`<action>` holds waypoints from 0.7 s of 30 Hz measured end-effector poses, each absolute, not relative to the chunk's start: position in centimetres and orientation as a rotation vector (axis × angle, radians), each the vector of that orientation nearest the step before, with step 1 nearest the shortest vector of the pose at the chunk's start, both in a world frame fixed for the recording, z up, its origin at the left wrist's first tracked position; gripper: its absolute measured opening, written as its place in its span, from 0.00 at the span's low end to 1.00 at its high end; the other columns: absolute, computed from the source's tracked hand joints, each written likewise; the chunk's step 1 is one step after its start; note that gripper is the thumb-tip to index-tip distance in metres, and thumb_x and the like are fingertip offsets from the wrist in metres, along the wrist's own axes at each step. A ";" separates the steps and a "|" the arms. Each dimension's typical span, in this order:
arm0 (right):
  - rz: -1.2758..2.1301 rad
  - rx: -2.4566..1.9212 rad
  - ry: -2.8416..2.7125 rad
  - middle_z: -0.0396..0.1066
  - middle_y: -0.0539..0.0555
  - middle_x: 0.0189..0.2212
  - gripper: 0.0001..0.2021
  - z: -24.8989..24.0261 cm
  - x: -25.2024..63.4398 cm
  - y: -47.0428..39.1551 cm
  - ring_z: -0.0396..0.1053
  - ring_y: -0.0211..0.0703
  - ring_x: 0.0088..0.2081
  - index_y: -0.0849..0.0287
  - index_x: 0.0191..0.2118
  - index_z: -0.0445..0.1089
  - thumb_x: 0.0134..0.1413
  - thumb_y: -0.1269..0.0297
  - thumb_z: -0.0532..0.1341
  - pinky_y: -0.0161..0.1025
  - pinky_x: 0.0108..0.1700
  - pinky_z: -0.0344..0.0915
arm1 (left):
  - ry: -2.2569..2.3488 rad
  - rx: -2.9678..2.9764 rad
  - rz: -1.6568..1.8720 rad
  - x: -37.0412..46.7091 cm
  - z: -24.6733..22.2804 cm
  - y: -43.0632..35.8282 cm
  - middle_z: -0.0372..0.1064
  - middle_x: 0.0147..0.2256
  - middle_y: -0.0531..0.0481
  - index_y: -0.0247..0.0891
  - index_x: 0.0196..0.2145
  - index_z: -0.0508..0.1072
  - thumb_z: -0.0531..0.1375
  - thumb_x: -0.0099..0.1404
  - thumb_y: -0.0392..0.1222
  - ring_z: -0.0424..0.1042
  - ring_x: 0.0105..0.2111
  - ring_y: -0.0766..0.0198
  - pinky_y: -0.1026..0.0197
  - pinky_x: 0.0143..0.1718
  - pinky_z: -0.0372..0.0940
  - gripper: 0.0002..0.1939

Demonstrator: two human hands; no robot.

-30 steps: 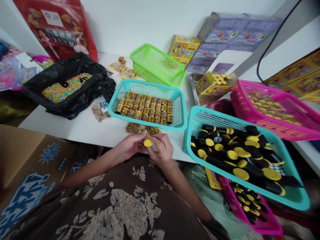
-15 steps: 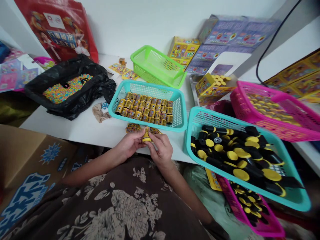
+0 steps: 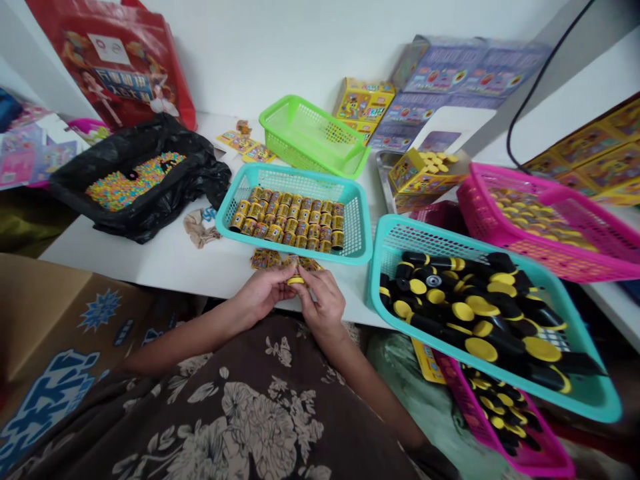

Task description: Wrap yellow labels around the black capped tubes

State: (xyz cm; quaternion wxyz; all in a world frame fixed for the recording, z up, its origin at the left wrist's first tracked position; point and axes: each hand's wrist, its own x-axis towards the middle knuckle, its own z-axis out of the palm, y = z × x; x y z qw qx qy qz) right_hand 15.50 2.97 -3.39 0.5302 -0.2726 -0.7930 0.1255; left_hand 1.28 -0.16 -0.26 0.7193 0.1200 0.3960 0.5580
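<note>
Both hands meet at the near edge of the white table (image 3: 110,257), just beyond the patterned garment. Left hand (image 3: 263,288): fingers curled, thumb and fingertips closed on a small yellow-ended piece (image 3: 295,280). Right hand (image 3: 323,299): fingers bent, thumb and fingertips pinching the same piece from the right. My fingers cover most of it; the yellow end faces me.

Just beyond my fingertips lie printed labels (image 3: 265,259), partly hidden by the hands. Directly past them sits the middle turquoise basket (image 3: 369,230), holding wrapped cylinders (image 3: 290,217) laid side by side in rows. Behind it stands the green basket (image 3: 314,157), tilted, with yellow boxes (image 3: 365,101) and purple boxes (image 3: 445,70) beyond, toward the right.

Right side: the large turquoise basket (image 3: 595,400) contains black pieces with yellow ends (image 3: 480,349), heaped loosely. A pink basket (image 3: 530,250) stands on its far side; a lower pink basket (image 3: 547,460) is below its near side.

Left side: black plastic (image 3: 65,177) surrounds multicoloured beads (image 3: 125,187). A red bag (image 3: 115,73) stands behind. Crumpled beige material (image 3: 199,230) lies between the plastic and the middle basket.
</note>
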 end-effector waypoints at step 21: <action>0.375 -0.653 -1.905 0.75 0.55 0.32 0.11 -3.5 15.7 3.1 0.71 0.44 0.34 0.55 0.47 0.75 0.59 0.69 0.62 0.44 0.37 0.70 | 0.934 0.311 1.246 1.3 0.3 -0.7 0.73 0.28 0.49 0.33 0.30 0.78 0.72 0.51 0.45 0.68 0.26 0.69 0.65 0.30 0.63 0.13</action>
